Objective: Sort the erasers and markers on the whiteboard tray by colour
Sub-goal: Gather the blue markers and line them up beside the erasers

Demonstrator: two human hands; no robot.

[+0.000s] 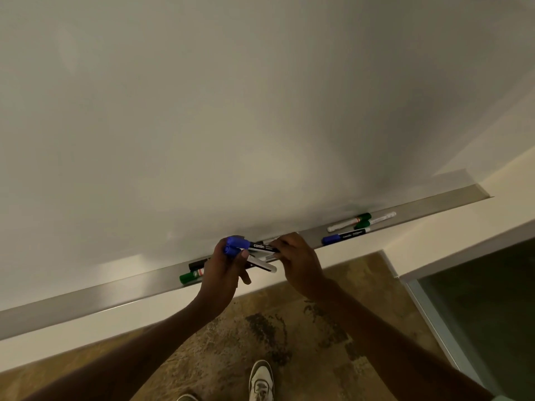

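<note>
My left hand (224,267) grips two blue-capped markers (236,246) just above the grey whiteboard tray (115,290). My right hand (298,261) pinches the black barrel end of the upper one. On the tray left of my hands lie a green marker (189,276) and a dark marker (198,264), both partly hidden by my left hand. Farther right on the tray lie a blue-capped marker (344,236), a green-capped marker with a white barrel (348,222) and a second green-capped marker (375,220). No eraser is visible.
The whiteboard (231,111) fills the upper view. Below the tray are a pale wall strip, patterned brown flooring (260,328) and my shoes (260,380). A glass panel with a metal frame (477,314) stands at the right.
</note>
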